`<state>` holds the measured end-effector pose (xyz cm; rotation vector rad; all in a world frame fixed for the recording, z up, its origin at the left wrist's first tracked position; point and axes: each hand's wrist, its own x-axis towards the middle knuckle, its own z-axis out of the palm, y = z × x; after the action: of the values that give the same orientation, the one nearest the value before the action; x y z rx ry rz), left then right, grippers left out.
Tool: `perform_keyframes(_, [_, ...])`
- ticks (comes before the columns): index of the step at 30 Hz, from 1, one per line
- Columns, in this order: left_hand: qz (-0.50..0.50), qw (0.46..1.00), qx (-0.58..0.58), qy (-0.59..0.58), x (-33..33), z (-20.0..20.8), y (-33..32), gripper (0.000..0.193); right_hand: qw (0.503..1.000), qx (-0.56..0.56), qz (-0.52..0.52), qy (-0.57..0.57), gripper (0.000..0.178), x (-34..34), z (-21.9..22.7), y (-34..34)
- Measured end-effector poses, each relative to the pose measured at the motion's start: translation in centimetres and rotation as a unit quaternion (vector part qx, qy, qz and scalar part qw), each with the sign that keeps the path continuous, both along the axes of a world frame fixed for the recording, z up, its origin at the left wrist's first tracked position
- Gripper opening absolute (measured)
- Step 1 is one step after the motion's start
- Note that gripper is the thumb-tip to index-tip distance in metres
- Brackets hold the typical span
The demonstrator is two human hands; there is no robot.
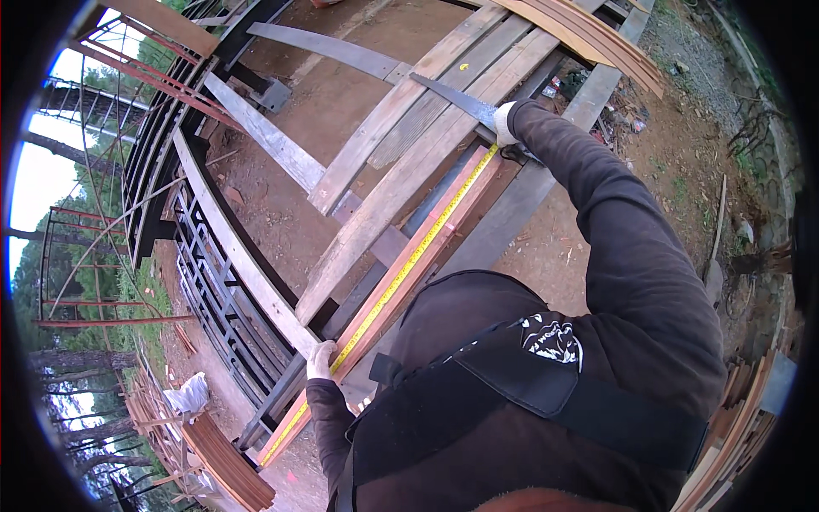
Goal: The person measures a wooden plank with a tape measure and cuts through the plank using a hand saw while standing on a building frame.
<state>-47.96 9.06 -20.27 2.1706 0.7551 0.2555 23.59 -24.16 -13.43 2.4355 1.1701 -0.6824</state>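
A yellow measuring tape [401, 271] lies stretched along a narrow reddish plank [426, 247] that runs diagonally across a stack of grey boards. My left hand [320, 358], in a white glove, pinches the tape against the plank near its lower end. At the tape's far end my right hand [505, 122], also gloved, grips the dark handle of a hand saw [452, 98]. The saw's blade points up and left over the boards. Dark sleeves cover both my arms.
Weathered grey boards [384, 196] lie crosswise over bare dirt. A black metal frame [213, 282] stands at the left and red metal frames [111, 68] farther out. Thin curved wood strips [597, 38] are stacked at the top right, more strips [226, 465] at the lower left.
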Motion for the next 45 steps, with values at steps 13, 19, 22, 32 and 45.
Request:
perform_keyframes(13, [0.123,0.888,0.365,0.250,5.2,-1.0,-7.8,0.032,0.993,0.101,-0.064,-0.006,0.033,-2.1,0.7,-3.0])
perform_keyframes(19, [0.217,0.900,0.314,0.211,6.1,-0.4,-8.5,0.036,0.987,0.139,-0.077,-0.001,0.031,-2.7,-0.3,-3.4])
perform_keyframes(22, [0.215,0.900,0.317,0.207,6.4,0.2,-8.9,0.036,0.985,0.150,-0.083,0.003,0.031,-2.9,-1.2,-3.6])
perform_keyframes(32, [0.100,0.874,0.371,0.298,4.6,-1.5,-7.2,0.030,0.986,0.130,-0.102,-0.014,0.030,-2.7,-1.8,-3.1])
perform_keyframes(45, [0.103,0.877,0.429,0.192,6.5,-0.2,-7.8,0.028,0.981,0.094,-0.161,-0.048,0.031,-4.6,-0.2,-3.6])
